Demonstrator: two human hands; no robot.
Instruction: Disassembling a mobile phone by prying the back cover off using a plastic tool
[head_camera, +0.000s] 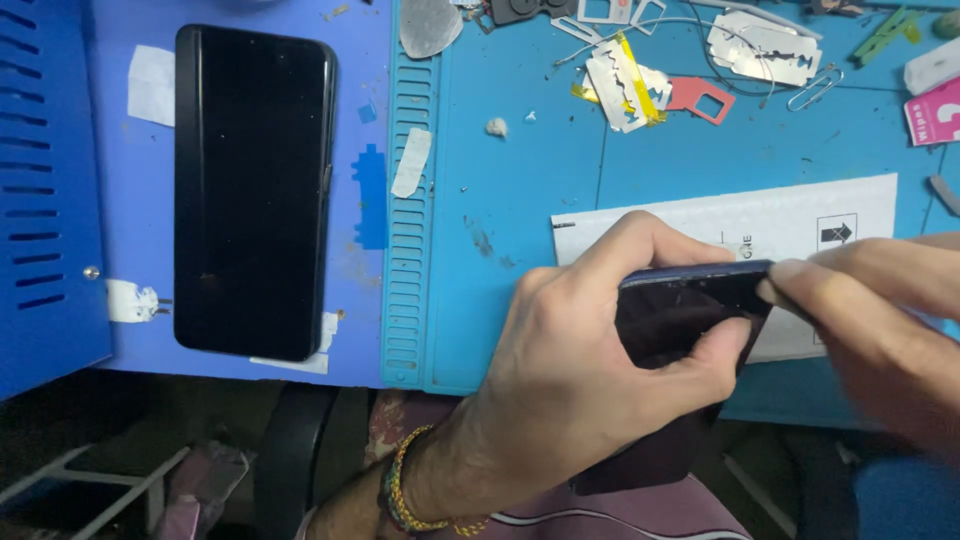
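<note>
- Nearest the camera, the left hand (590, 370) grips a dark phone (680, 320) tilted on edge over the near rim of the blue work mat (520, 200); the thumb lies along its near side and the fingers curl over its upper edge.
- A braided thread bracelet (405, 495) circles the left wrist.
- The right hand (880, 320) comes in from the right, its fingertips pressed together against the phone's upper right corner; whether they pinch a tool cannot be told, since the hand is blurred.
- Beneath both hands lies a white printed sheet (700, 225), flat on the mat.
- To the left, well apart from the hands, a second black phone (252, 190) lies screen-up on a darker blue surface (140, 170), with scraps of white tape around it.
- A blue slotted metal box (45, 190) stands at the far left.
- Farther back on the mat lie bare razor blades (765, 45), a blade stuck with yellow tape (625, 80), a red card frame (698, 97), a paper clip (813, 90) and a grey pick (430, 25).
</note>
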